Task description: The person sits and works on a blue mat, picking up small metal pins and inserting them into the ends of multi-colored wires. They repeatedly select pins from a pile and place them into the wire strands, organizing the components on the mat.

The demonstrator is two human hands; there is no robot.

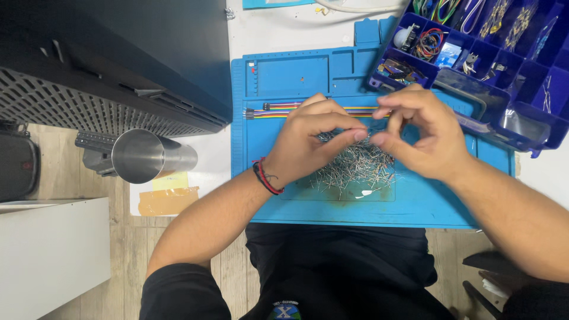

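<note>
My left hand (311, 139) and my right hand (418, 133) meet over a pile of small grey metal pins (355, 169) on a blue work mat (415, 207). The thumbs and forefingers of both hands pinch together at the middle, fingertip to fingertip. Whatever sits between them is too small to see. A red and black band circles my left wrist. Behind my hands lies a flat ribbon of multicoloured wires (272, 110).
A blue compartment box (536, 127) with small parts, wires and elastic bands stands at the back right, overlapping the mat. A steel cup (145, 155) lies at the table's left edge beside a dark perforated case (89, 95). A yellow note and brown tape (169, 192) lie below the cup.
</note>
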